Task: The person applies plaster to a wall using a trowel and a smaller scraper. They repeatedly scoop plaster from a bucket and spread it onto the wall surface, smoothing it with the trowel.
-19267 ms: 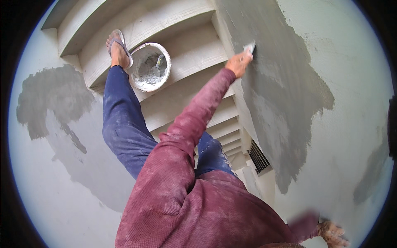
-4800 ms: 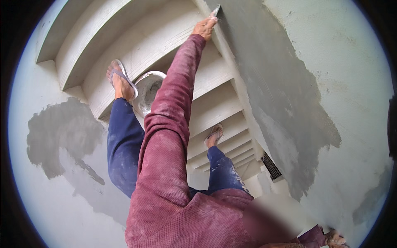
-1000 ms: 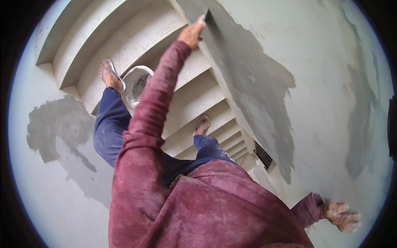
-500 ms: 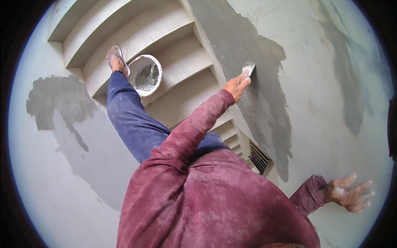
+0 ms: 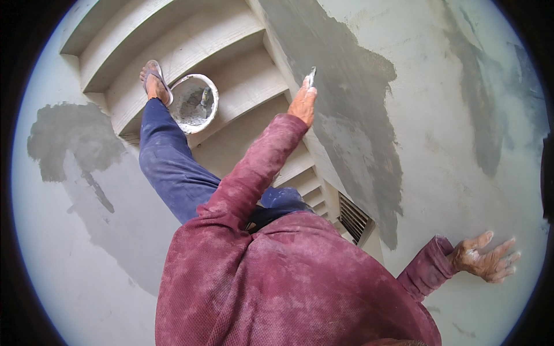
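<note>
My left hand (image 5: 303, 105) is closed round a small plaster-smeared scraper (image 5: 312, 76), seen nearly edge-on, so its full shape is hidden. It is beside the left border of a wet grey plaster patch (image 5: 358, 86) on the right-hand wall; I cannot tell whether the blade touches it. My right hand (image 5: 486, 258), whitened at the fingertips, has its fingers spread against bare wall farther right, with nothing in it. A white bucket (image 5: 216, 109) of grey plaster stands on a stair step by my sandalled foot, and a plaster-coated tool (image 5: 205, 97) leans inside it.
Curved stair steps (image 5: 231, 40) rise at the upper left and more steps (image 5: 306, 181) descend beneath me. A slatted vent (image 5: 353, 219) sits low by the right wall. Another damp grey patch (image 5: 72, 138) marks the left wall.
My left hand has moved left with the scraper, from the middle of the grey patch toward its left border. The scraper has turned edge-on. My right hand stays spread on the wall.
</note>
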`<action>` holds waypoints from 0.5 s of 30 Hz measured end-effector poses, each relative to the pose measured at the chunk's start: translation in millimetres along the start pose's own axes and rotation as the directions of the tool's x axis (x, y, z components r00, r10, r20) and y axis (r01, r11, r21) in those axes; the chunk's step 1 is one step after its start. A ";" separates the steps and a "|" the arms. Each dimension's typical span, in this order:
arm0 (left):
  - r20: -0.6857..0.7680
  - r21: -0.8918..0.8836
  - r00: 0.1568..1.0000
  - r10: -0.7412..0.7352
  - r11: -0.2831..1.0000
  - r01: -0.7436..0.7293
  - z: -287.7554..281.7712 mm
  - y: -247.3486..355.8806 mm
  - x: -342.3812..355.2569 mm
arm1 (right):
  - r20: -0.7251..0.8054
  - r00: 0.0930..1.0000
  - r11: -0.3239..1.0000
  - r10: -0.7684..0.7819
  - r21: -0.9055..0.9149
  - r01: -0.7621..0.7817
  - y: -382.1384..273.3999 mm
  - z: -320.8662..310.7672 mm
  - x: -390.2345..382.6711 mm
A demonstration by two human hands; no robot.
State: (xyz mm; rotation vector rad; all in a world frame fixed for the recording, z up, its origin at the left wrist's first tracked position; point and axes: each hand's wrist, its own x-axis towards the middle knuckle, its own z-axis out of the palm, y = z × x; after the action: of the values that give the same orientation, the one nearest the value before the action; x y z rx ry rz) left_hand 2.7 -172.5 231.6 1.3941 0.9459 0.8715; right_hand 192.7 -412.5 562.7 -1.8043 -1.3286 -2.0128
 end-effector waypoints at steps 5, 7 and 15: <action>-0.251 -0.099 0.961 -0.115 0.991 0.093 78.3 15.3 -7.9 | -0.003 1.000 0.999 -0.020 -0.037 0.020 2.0 0.3 0.7; -0.268 -0.118 0.955 -0.126 0.988 0.097 92.5 19.2 -1.7 | 0.003 1.000 0.999 -0.021 -0.046 0.021 -1.3 1.4 0.2; 0.206 -0.182 0.977 -0.061 0.978 0.100 89.1 25.3 -75.5 | 0.001 0.998 0.996 -0.061 -0.066 0.061 8.0 1.1 -3.5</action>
State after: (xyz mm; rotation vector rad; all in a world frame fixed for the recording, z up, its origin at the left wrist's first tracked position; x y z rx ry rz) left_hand 56.1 -276.8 255.2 1.2428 0.7398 0.7263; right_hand 199.5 -418.1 563.7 -1.8111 -1.3487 -2.1128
